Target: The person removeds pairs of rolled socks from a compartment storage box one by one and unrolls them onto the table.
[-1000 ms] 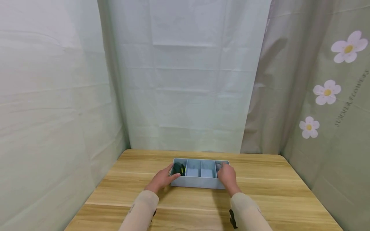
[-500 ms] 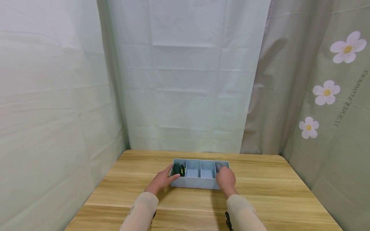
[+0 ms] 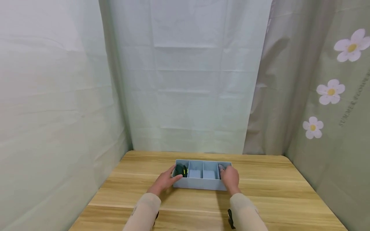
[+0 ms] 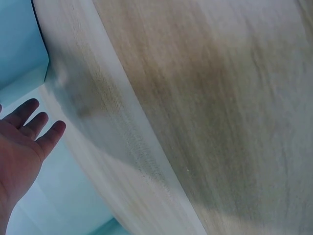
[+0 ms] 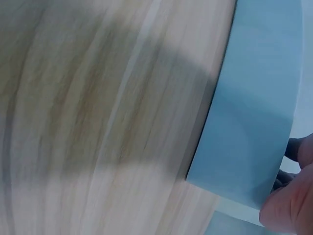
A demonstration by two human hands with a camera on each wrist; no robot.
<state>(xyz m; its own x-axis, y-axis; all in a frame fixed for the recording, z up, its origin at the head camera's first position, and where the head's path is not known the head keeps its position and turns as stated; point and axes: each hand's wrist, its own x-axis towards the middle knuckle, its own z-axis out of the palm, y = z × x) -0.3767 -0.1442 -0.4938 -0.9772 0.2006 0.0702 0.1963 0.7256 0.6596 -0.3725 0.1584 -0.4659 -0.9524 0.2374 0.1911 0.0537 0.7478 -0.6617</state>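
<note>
A light blue tray (image 3: 199, 184) with several compartments lies on the wooden table (image 3: 266, 192). Its leftmost compartment holds a dark object with yellow-green marks (image 3: 181, 170). A small grey thing (image 3: 221, 167) shows in the rightmost one. My left hand (image 3: 169, 177) rests against the tray's left end with its fingers straight; in the left wrist view, that left hand (image 4: 29, 132) lies flat beside pale blue plastic (image 4: 19, 44). My right hand (image 3: 230, 177) grips the tray's right end. In the right wrist view, the right hand (image 5: 288, 205) pinches the tray's blue wall (image 5: 254, 122).
Pale green cloth (image 3: 188, 96) hangs behind the table and at the left. A curtain with white flowers (image 3: 329, 93) hangs on the right. Bare wood lies on both sides of the tray and in front of it.
My right hand has closed in over the tray's right end. The left hand and the tray have hardly moved; the view has shifted slightly.
</note>
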